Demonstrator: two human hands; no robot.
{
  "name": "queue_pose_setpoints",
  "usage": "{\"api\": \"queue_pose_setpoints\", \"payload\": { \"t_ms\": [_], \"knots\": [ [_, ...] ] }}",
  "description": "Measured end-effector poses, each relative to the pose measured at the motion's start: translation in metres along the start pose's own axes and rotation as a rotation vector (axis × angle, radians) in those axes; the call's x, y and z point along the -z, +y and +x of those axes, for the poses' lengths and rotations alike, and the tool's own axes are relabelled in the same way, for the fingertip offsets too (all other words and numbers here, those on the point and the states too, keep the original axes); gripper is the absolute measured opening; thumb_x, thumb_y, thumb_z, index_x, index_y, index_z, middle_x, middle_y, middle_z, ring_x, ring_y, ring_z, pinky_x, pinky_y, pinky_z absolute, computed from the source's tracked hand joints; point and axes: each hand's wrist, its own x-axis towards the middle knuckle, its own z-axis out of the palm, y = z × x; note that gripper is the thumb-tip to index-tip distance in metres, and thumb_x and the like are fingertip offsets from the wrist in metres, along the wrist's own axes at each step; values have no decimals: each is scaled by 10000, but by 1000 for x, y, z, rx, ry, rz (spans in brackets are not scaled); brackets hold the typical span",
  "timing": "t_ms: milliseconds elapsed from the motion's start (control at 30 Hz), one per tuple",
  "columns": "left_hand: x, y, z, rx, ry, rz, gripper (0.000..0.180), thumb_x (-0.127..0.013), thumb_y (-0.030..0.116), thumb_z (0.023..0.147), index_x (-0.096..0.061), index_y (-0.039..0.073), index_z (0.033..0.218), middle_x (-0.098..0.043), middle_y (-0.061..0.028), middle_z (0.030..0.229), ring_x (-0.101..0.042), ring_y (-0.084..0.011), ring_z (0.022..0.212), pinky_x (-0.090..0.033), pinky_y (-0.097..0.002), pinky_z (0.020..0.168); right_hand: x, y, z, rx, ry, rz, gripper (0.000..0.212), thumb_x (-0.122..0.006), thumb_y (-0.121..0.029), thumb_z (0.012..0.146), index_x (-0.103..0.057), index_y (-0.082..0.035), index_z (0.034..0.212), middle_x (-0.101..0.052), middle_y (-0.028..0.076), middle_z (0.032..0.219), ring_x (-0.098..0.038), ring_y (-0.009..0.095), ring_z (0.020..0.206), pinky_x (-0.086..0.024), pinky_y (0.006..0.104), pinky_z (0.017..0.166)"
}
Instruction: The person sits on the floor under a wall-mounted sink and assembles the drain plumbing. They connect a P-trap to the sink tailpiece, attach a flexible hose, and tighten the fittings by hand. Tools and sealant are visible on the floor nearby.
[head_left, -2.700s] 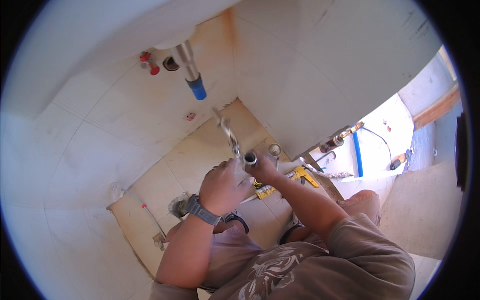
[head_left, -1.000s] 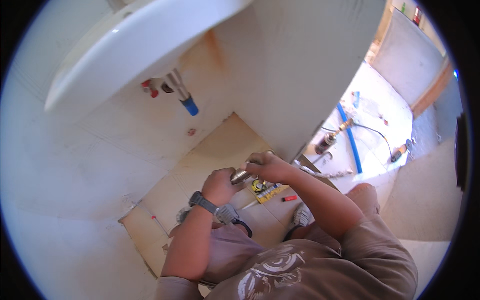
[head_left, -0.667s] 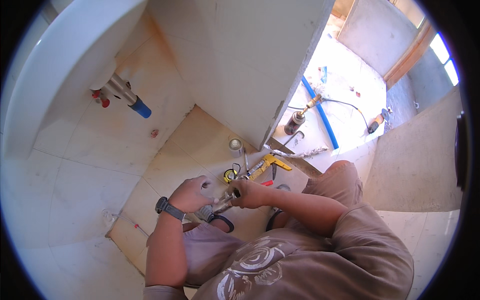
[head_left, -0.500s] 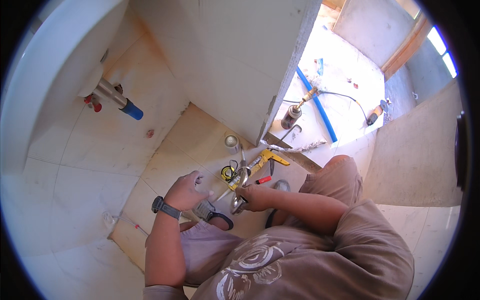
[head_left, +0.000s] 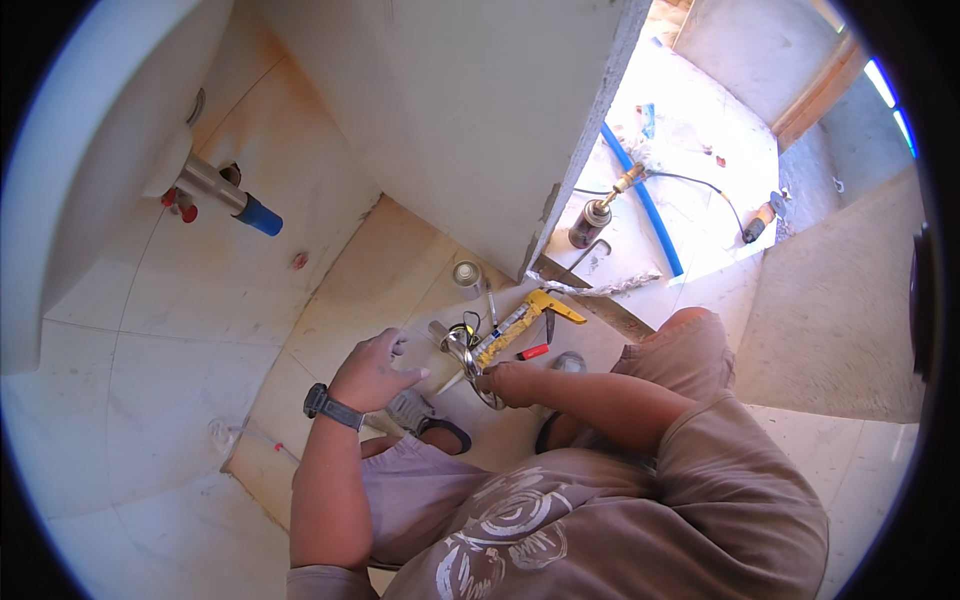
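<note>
My right hand (head_left: 512,384) is closed on a curved chrome drain pipe (head_left: 457,346), held over the floor between my feet. One straight end of it points up and left, with a ring around it; the rest bends back toward my fingers. Off to its left, apart from the pipe, my left hand (head_left: 372,374) hovers with thumb and fingers spread and nothing in them. Just beyond the pipe lies a yellow caulking gun (head_left: 540,303) with a tube in it. A black and yellow coiled thing (head_left: 471,328) is partly covered by the pipe.
A spray can (head_left: 467,275) stands near the wall; a red-handled tool (head_left: 534,352) lies by my right foot. At upper left, a metal pipe with a blue end (head_left: 262,218) hangs under a white basin (head_left: 90,150). Past the partition are a torch canister (head_left: 590,225), blue pipe (head_left: 650,225) and angle grinder (head_left: 763,218).
My right hand has turned the drain pipe, so its straight end swings from pointing away to pointing up and left. My left hand has barely moved. The view has shifted slightly.
</note>
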Motion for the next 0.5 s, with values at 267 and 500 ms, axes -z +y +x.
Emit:
{"api": "queue_pose_setpoints", "payload": {
  "t_ms": [267,500],
  "knots": [
    [4,0,-1,29,24,-8,722,-857,359,832,-566,-30,1366,-699,-253,1230,-708,-346,1099,-561,-418,958,-5,9,79,-73,47,122,363,-700,-45,829,-630,-79,1183,-726,210,1065,-709,404,1057,-544,505,893],
    [3,6,-4,31,11,-1,707,-850,360,835,-566,8,1378,-701,-242,1238,-701,-345,1117,-555,-428,961,-35,28,120,-249,236,297,464,-644,-16,861,-565,-46,1317,-637,264,1319,-660,424,1196,-539,485,971]
  ]
}}
